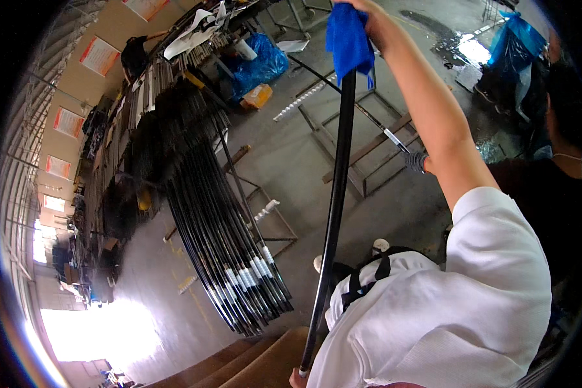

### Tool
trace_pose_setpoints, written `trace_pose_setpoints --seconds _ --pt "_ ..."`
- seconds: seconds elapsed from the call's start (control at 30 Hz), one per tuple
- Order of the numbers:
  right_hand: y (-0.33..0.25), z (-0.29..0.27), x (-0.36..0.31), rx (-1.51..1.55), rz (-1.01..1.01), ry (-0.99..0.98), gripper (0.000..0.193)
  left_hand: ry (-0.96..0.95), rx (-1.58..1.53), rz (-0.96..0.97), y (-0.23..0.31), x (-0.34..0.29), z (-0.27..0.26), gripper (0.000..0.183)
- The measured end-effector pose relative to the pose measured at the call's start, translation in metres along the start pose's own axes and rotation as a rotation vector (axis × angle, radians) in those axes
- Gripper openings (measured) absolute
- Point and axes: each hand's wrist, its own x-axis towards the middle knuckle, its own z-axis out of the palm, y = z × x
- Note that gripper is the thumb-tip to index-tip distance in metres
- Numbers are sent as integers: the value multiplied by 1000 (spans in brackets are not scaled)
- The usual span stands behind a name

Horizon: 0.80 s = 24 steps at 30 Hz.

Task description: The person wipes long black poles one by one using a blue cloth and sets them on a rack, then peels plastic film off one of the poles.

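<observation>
A long black pole (338, 187) slants across the middle of the view, from the top down to the lower edge. Close to its upper end my right hand (376, 24), the arm stretched far out, is closed on a blue cloth (350, 44) wrapped round the pole. At the bottom edge, my left hand (298, 379) grips the pole's lower end; only part of that hand shows.
Many black poles (216, 239) with white bands lie side by side on a rack at left. A co-worker's grey-cuffed hand (418, 161) holds another pole (368, 116) over a metal stand (362, 184). Blue plastic bags (260, 63) lie beyond; brown material (252, 362) is at the lower edge.
</observation>
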Motion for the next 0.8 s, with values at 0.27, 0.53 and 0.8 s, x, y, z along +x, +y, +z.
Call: trace_pose_setpoints --seconds 0.27,0.53,0.8 --pt "-52 33 -19 110 -334 -398 48 -100 -262 203 -5 -5 -8 27" --pt "-24 82 -39 119 -329 -488 32 -233 -317 7 136 57 -71 19" --pt "134 188 -156 21 -59 -127 31 54 -620 428 368 158 -95 28"
